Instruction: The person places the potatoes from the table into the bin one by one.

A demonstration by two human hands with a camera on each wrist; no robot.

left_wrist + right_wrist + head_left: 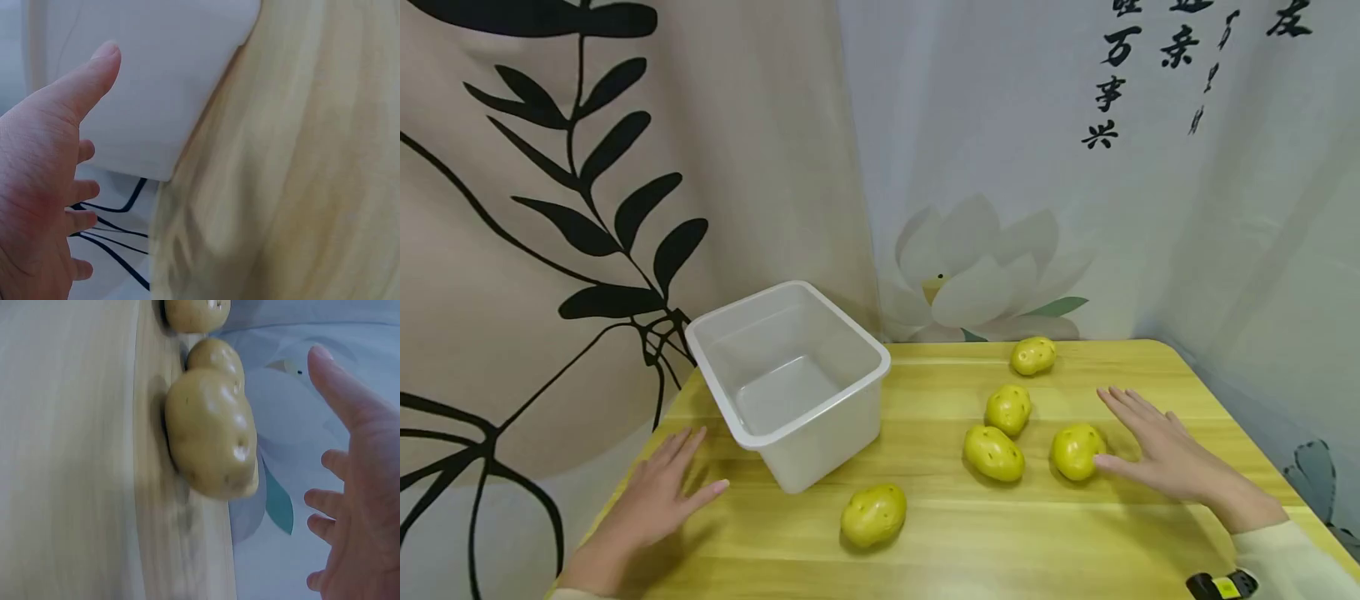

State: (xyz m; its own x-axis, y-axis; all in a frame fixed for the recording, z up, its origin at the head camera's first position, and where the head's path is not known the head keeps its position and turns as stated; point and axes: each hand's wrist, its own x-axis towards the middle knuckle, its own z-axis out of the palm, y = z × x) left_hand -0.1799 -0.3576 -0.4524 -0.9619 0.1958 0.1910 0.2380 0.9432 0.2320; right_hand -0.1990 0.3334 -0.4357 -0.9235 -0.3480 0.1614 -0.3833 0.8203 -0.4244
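Note:
My left hand (658,496) hovers by the near left side of a white plastic bin (831,437), fingers extended and holding nothing. In the left wrist view the thumb and fingertips of this hand (44,181) point toward the bin's wall (144,87). On the right, my other hand (1172,462) is spread beside a yellow potato (1077,452), its thumb tip right at the potato's edge. The right wrist view has that potato (209,431) large, with the open palm (365,506) to one side. Left of it lie two potatoes close together, an oval one (993,453) and a rounder one (1008,409).
Another potato (1033,356) lies near the table's back edge, and one more (873,516) is in front of the bin. The wooden table (970,558) ends against a printed curtain (760,167) behind. No potato shows inside the bin.

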